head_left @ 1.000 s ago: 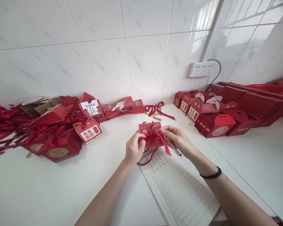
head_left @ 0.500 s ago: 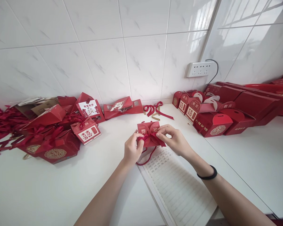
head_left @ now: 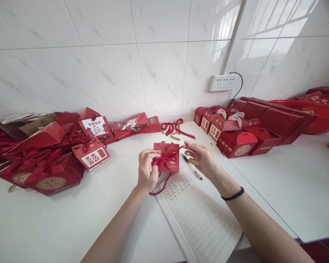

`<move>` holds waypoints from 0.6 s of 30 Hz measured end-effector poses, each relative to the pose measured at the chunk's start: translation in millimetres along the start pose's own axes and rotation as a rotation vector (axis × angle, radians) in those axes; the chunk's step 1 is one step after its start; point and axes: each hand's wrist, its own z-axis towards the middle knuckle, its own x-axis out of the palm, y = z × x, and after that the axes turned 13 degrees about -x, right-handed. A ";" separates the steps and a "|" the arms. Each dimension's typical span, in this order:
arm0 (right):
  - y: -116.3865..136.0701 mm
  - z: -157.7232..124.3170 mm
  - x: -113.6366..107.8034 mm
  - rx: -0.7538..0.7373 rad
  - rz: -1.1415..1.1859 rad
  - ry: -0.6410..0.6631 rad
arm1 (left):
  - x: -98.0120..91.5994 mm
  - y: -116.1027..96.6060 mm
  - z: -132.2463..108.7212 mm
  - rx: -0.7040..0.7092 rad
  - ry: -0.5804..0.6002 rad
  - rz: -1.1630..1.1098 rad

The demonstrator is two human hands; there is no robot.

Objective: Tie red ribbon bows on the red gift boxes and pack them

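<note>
A small red gift box [head_left: 167,166] with gold lettering stands at the top of the notebook, and a dark red ribbon [head_left: 168,156] is tied in a bow across it. My left hand [head_left: 148,170] grips the box's left side, thumb and fingers closed over the bow's left part. To the right, my right hand [head_left: 199,155] pinches a ribbon end pulled out from the bow, its other fingers loosely curled. A twisted red cord [head_left: 163,189] hangs in a loop below the box. Beside my right hand lies a black-and-clear pen [head_left: 192,167].
A lined notebook [head_left: 205,219] with writing lies in front. Red gift boxes and ribbons pile up on the left, around a bow-tied box [head_left: 60,175]. More boxes [head_left: 237,144] stand at right. Loose ribbon [head_left: 178,128] lies by the wall below a power strip [head_left: 222,83].
My right hand has moved right from the bow, drawing a ribbon end outward, and the pen is uncovered. My left hand stays on the box. The view has shifted slightly right.
</note>
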 end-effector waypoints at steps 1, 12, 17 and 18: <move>-0.2 -0.2 0.3 -0.022 -0.009 0.008 | -0.2 -0.3 0.2 -0.007 0.025 -0.010; -16.0 -8.3 7.7 -0.384 -0.789 0.167 | -0.7 -2.9 -0.8 -0.012 0.101 0.019; -17.3 -7.5 6.4 -0.451 -0.798 0.282 | -3.9 -9.2 0.3 0.049 0.123 0.019; -17.7 -7.7 6.1 -0.459 -0.779 0.289 | -4.3 -11.1 0.9 0.045 0.116 0.027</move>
